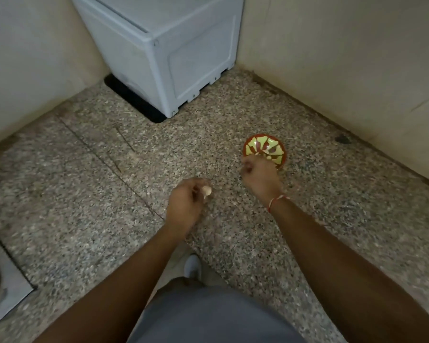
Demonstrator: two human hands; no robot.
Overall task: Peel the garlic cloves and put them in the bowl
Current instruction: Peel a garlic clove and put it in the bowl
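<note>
A small red bowl (270,147) with a yellow-green pattern sits on the speckled floor at the right, with a pale bit lying inside it near its front rim. My right hand (259,175) hovers at the bowl's near rim with its fingers curled; what it holds, if anything, is hidden. My left hand (186,204) is lower and to the left, its fingers curled round a pale garlic piece (206,190) that shows at the fingertips.
A light grey appliance (164,50) stands on a black mat in the far corner between two cream walls. A metal plate (3,280) lies at the left edge of the floor. My grey trousers and a white shoe (192,266) are below my arms.
</note>
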